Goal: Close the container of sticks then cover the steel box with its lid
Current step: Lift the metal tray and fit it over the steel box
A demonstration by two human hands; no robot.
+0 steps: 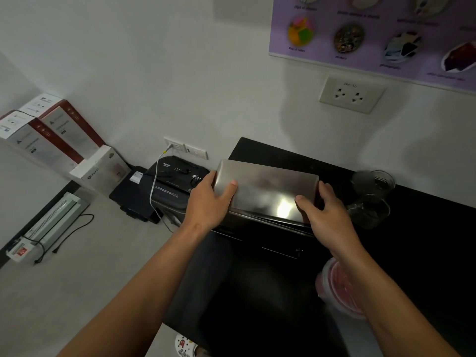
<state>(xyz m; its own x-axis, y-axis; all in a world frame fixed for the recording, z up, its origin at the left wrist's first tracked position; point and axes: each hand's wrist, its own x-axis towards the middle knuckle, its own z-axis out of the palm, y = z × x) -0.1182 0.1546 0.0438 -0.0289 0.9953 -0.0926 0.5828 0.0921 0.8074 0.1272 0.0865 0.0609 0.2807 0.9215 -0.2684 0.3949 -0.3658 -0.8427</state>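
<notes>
A shiny steel lid (265, 189) lies over the steel box (262, 222) on the black counter, its front edge just above the box's rim. My left hand (210, 199) grips the lid's left end, thumb on top. My right hand (324, 212) grips its right end the same way. Under my right forearm, near the counter's front right, stands the round container of sticks (337, 287), clear plastic with pink contents and a lid on top.
Two clear glasses (373, 197) stand just right of the box. A black paper shredder (172, 184) with a white cable sits on the floor to the left, beside stacked cartons (51, 132) and a laminator (51, 222). The wall with a socket (350, 95) is behind.
</notes>
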